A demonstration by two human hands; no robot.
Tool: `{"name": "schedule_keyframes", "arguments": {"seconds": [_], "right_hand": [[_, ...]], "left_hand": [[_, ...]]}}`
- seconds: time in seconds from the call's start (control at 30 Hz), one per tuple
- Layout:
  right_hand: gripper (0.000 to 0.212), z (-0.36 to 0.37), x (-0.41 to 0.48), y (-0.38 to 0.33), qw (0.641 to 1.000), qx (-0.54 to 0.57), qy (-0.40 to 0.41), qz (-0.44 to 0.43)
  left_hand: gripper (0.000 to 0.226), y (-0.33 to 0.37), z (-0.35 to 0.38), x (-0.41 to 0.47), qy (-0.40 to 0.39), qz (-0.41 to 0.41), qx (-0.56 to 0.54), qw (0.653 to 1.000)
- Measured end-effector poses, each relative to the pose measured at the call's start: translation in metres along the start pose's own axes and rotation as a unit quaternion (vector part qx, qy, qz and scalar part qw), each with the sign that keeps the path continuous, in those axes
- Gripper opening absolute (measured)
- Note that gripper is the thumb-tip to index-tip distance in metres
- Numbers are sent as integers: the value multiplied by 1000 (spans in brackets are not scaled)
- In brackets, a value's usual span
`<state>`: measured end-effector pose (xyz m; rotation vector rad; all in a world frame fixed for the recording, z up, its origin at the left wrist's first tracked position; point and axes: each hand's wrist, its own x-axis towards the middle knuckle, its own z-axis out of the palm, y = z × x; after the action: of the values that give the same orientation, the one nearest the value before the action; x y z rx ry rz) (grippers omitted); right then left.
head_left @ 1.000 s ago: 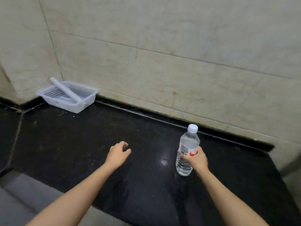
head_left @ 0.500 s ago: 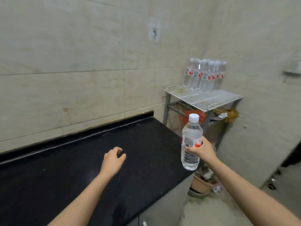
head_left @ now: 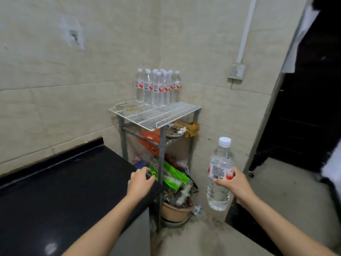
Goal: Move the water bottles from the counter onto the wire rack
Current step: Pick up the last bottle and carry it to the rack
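My right hand (head_left: 235,183) grips a clear water bottle (head_left: 219,174) with a white cap and red-white label, held upright in the air to the right of the black counter (head_left: 64,182). My left hand (head_left: 140,180) hovers over the counter's right corner, fingers loosely curled around nothing. In the room's corner ahead stands the white wire rack (head_left: 155,115) on grey metal legs. Several identical bottles (head_left: 158,87) are grouped at the back of its top shelf; the front part of the shelf is bare.
Under the rack's top shelf lie an orange bag (head_left: 150,140), a plate with scraps, green packets (head_left: 173,177) and a terracotta pot (head_left: 176,212) on the floor. A dark doorway (head_left: 304,98) opens at the right. A wall socket (head_left: 237,72) sits above the rack.
My view has swung right from the counter to the rack. The bottle has left the counter in my right hand and moved toward the rack; my left hand has shifted to the counter's right corner.
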<state>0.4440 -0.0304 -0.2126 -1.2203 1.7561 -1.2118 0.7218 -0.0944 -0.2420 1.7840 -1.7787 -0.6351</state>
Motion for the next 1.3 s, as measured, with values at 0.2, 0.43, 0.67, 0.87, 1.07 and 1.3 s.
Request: {"name": "schedule_keyframes", "arguments": {"seconds": [0.2, 0.43, 0.67, 0.87, 1.07, 1.3], "right_hand": [[44, -68, 54, 24, 1000, -11, 16, 9], [43, -83, 139, 11, 999, 45, -3, -22], [45, -56, 269, -19, 999, 27, -37, -29], [49, -40, 383, -63, 996, 22, -14, -85], [61, -5, 483, -113, 984, 45, 35, -170], [52, 56, 603, -167, 980, 38, -61, -188]], "left_hand": [[40, 86, 77, 43, -34, 38, 42, 998], [46, 133, 85, 148, 59, 64, 78, 993], [56, 166, 71, 295, 182, 82, 188, 962], [56, 163, 93, 366, 186, 28, 272, 944], [48, 153, 109, 381, 211, -20, 328, 920], [70, 151, 120, 378, 238, -68, 383, 890]]}}
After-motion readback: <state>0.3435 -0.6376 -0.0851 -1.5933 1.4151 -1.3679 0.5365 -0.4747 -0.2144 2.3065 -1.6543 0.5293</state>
